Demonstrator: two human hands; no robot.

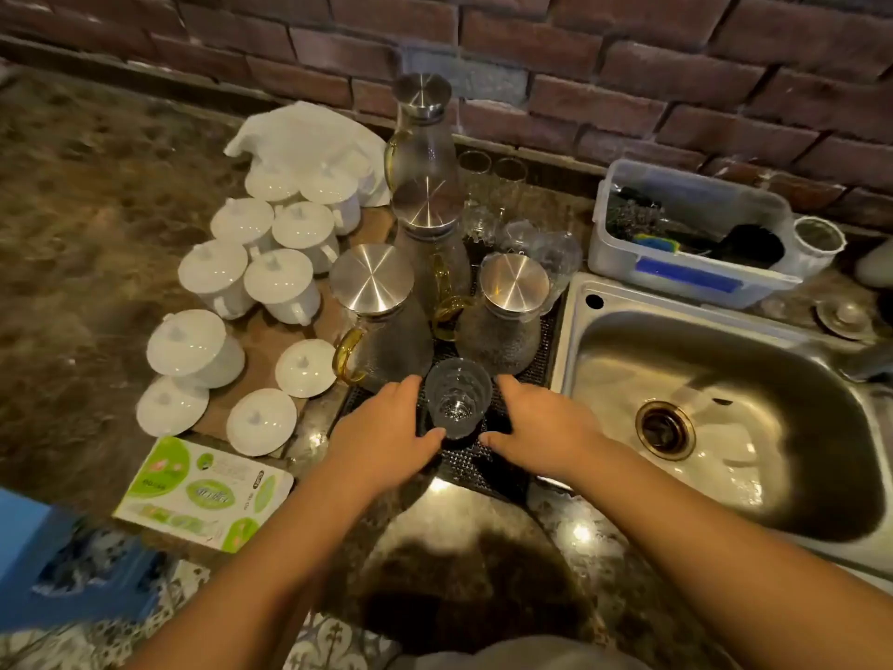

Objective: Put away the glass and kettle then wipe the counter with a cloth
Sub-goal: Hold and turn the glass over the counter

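Observation:
A clear ribbed glass (456,396) stands upright on a black drain mat (483,469) at the counter's front. My left hand (386,427) lies palm down just left of it, thumb tip at the glass's base. My right hand (541,425) lies palm down just right of it. Neither hand wraps the glass. Behind the glass stand glass kettles with steel lids: one with an amber handle (381,321) on the left and one (502,321) on the right, with two taller ones behind them. A white cloth (309,133) lies at the back over some cups.
Several white lidded cups (282,282) crowd the counter to the left. A green and white box (203,495) sits at the front left edge. The steel sink (725,403) is on the right, with a plastic tub (686,234) behind it. Drinking glasses (497,195) line the brick wall.

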